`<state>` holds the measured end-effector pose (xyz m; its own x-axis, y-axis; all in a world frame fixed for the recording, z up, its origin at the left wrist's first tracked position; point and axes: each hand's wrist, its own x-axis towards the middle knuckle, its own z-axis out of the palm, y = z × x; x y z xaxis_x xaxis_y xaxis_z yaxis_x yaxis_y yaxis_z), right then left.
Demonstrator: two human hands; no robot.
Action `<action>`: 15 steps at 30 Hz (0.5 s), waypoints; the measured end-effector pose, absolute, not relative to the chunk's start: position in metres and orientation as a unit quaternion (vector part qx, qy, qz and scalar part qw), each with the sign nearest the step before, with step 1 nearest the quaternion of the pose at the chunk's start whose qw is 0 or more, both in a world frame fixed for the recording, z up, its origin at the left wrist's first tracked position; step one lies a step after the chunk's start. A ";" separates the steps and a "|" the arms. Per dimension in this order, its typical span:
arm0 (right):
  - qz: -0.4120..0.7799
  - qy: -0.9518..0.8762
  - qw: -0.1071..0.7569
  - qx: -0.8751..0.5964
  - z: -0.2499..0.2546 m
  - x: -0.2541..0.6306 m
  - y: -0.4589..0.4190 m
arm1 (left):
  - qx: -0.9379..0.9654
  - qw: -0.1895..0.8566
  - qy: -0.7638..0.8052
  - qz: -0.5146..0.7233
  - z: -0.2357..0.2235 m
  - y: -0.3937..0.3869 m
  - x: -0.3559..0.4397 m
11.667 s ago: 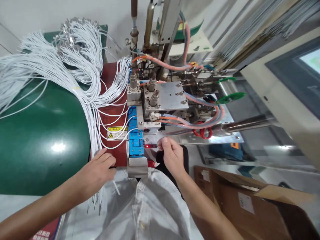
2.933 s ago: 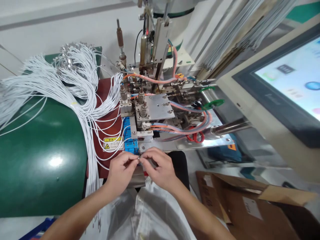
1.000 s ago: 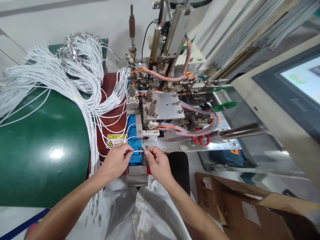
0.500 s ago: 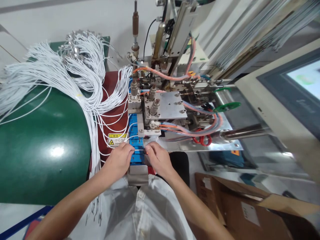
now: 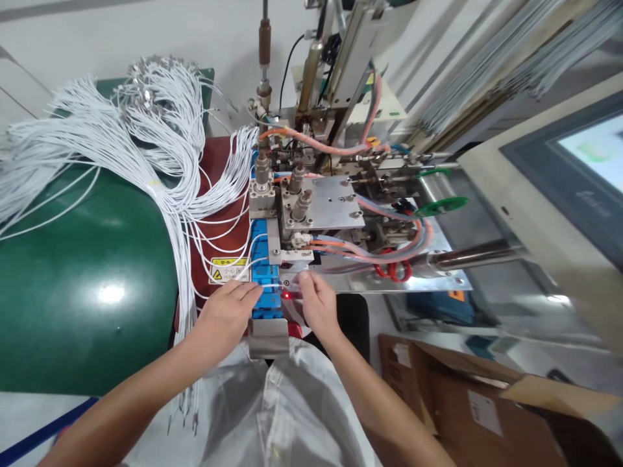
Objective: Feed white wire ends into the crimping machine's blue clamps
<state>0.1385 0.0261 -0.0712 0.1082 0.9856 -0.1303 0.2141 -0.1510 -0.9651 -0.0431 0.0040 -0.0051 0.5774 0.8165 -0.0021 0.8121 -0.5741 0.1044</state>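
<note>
My left hand (image 5: 231,311) reaches over the near end of the blue slotted fixture strip (image 5: 267,299), its fingers close together and their tips on a white wire (image 5: 270,285). The wire's short end points right across the strip, and the rest passes under my hand. Just right of the strip, my right hand (image 5: 317,299) has thumb and forefinger closed. What they hold, if anything, is too blurred to make out. A small red light (image 5: 287,296) glows between my hands. Other white wires lie across the strip farther up, leading under the machine's metal clamp block (image 5: 274,243).
A large bundle of white wires (image 5: 160,188) drapes over the green table (image 5: 87,292) to the left. Machine cylinders and orange hoses (image 5: 341,250) rise ahead. A green-rimmed wire spool (image 5: 440,192), a tilted screen (image 5: 596,152) and a cardboard box (image 5: 462,402) stand right.
My right hand has moved right, away from the wire's end, and the red light now shows clearly. My left fingers have straightened somewhat, staying at the wire.
</note>
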 end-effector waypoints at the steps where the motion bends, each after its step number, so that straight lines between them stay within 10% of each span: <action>1: 0.455 -0.469 0.447 -0.611 -0.071 0.141 0.026 | 0.893 0.044 0.447 0.022 -0.003 0.002 -0.048; 15: 0.515 -0.421 0.499 -0.556 -0.052 0.149 0.014 | 0.902 0.189 0.361 -0.144 0.032 -0.022 -0.110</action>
<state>0.1492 0.0137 -0.0522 0.1154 0.9816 -0.1519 -0.0446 -0.1476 -0.9880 -0.1095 -0.0218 0.0319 0.6978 0.5964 -0.3966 0.7055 -0.6678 0.2371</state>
